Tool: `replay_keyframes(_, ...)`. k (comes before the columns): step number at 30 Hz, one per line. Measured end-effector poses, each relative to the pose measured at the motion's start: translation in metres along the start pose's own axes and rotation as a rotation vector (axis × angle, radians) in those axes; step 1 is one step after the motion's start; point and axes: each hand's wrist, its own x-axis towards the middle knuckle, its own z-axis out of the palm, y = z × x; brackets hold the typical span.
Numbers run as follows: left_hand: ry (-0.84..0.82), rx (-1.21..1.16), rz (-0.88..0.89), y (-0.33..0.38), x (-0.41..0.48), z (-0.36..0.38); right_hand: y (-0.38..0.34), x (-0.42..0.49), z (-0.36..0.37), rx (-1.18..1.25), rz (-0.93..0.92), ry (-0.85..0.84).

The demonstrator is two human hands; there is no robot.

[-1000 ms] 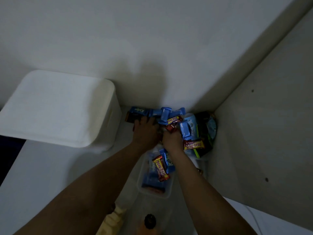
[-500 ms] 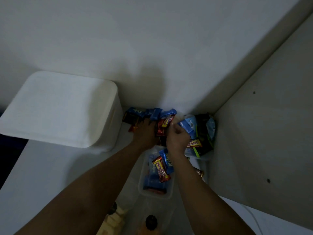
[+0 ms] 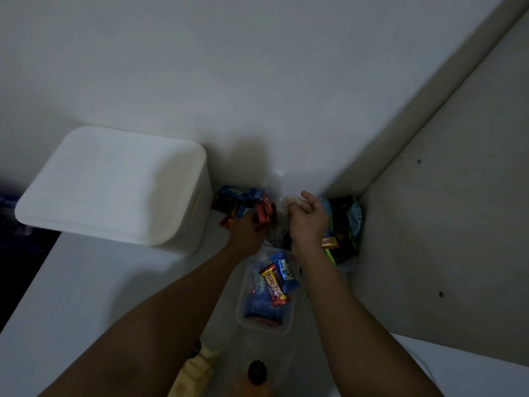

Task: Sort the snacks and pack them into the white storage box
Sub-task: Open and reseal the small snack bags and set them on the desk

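Fingers of my left hand (image 3: 248, 229) clamp snack bars (image 3: 262, 212) beside the white storage box (image 3: 114, 184); those of my right hand (image 3: 307, 220) curl loosely, grip unclear.

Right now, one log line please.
left hand: grips snack bars | right hand: pinches clear bag | white storage box: untouched
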Motion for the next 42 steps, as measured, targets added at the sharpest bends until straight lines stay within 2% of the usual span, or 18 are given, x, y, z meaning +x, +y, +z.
replay_keyframes(5,0.015,-0.167,-0.010,0.019,-0.003,-0.013,-0.021,-0.008,-0.009,-0.055,-0.144,-0.104)
replay_keyframes(9,0.107,-0.389,-0.016,0.056,-0.012,-0.033,-0.034,-0.019,-0.020,-0.202,-0.277,-0.242)
replay_keyframes(15,0.268,-0.328,0.179,0.096,-0.031,-0.067,-0.068,-0.042,-0.039,-0.314,-0.433,-0.306)
replay_keyframes(21,0.290,-0.396,0.285,0.117,-0.072,-0.089,-0.107,-0.069,-0.060,-0.538,-0.591,-0.480)
replay_keyframes(28,0.193,-0.427,0.417,0.159,-0.129,-0.115,-0.159,-0.115,-0.072,-0.573,-0.719,-0.458)
replay_keyframes(36,0.181,-0.462,0.507,0.204,-0.175,-0.139,-0.221,-0.166,-0.087,-0.421,-0.784,-0.411)
replay_keyframes(42,0.214,-0.358,0.594,0.226,-0.210,-0.140,-0.258,-0.197,-0.100,-0.708,-0.849,-0.488)
